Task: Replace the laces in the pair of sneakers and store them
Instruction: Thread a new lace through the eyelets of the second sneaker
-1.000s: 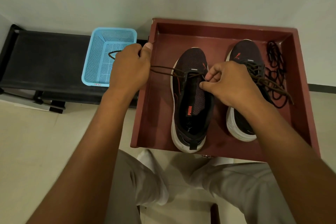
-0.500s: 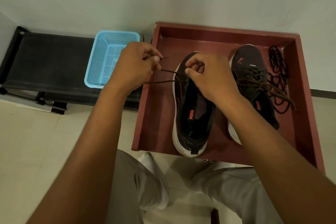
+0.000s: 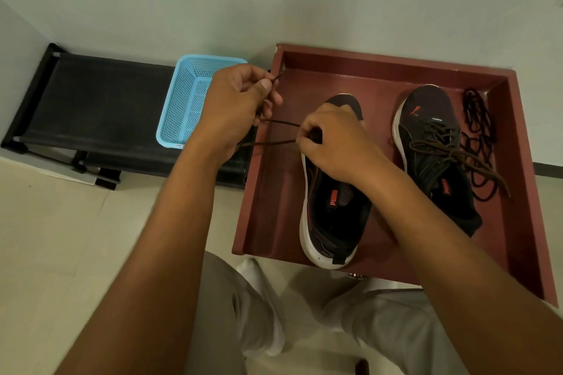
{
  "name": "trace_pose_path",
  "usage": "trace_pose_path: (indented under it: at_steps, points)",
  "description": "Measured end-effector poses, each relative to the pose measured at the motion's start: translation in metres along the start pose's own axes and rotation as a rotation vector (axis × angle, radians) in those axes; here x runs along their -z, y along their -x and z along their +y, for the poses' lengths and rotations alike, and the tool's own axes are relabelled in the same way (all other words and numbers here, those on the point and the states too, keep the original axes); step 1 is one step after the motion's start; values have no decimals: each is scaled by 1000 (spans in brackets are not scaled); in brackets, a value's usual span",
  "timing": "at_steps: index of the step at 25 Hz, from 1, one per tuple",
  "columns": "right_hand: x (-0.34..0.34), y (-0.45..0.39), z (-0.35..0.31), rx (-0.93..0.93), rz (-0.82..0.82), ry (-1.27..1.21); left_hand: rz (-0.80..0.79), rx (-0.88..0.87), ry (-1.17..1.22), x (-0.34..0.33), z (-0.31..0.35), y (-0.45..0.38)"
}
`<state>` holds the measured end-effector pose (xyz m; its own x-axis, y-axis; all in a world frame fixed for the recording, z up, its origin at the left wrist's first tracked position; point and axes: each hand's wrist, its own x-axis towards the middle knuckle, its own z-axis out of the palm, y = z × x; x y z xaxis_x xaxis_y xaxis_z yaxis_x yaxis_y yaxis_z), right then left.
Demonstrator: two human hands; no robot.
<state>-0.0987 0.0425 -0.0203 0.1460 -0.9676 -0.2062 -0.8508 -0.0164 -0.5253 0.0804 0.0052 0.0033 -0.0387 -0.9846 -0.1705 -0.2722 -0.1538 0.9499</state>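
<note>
head view | left hand (image 3: 234,106) pinches brown lace (image 3: 275,122) tip | right hand (image 3: 332,140) grips lace at left sneaker (image 3: 333,207) | risk: uneven tug pulls lace out of an eyelet

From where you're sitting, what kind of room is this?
Probably a home entryway or shoe corner: a red wooden tray holding sneakers, a low black rack against a plain wall, and a tiled floor.

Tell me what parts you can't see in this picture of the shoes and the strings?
- Left sneaker: its eyelets and lacing, head view, covered by the right hand.
- Brown lace: where it enters the shoe, hidden under that hand; the left hand pinches its tip.
- Right sneaker: its heel, behind the right forearm.
- Red tray: its near right corner, behind that forearm.
</note>
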Motion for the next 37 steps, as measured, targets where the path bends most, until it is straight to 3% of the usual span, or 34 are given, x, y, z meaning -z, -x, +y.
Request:
trace_pose_path:
  at_steps: [5, 15, 19, 28, 32, 37]
  points:
    - [33, 2, 7, -3, -18, -576, 66, -6, -6, -2, 1, 0]
    - [84, 17, 7, 167, 62, -1067, 70, -4, -6, -5, -4, -6]
    - [77, 18, 6, 236, 30, -624, 63, -4, -2, -13, -5, -7]
    - [13, 18, -16, 182, -115, 200, 34, -93, -45, -33, -10, -9]
    - [-6, 48, -36, 141, -193, 392, 38, -148, -143, -44, -15, -12]
    - [-19, 69, -38, 286, -180, 231, -8, -196, -193, -51, -16, -9]
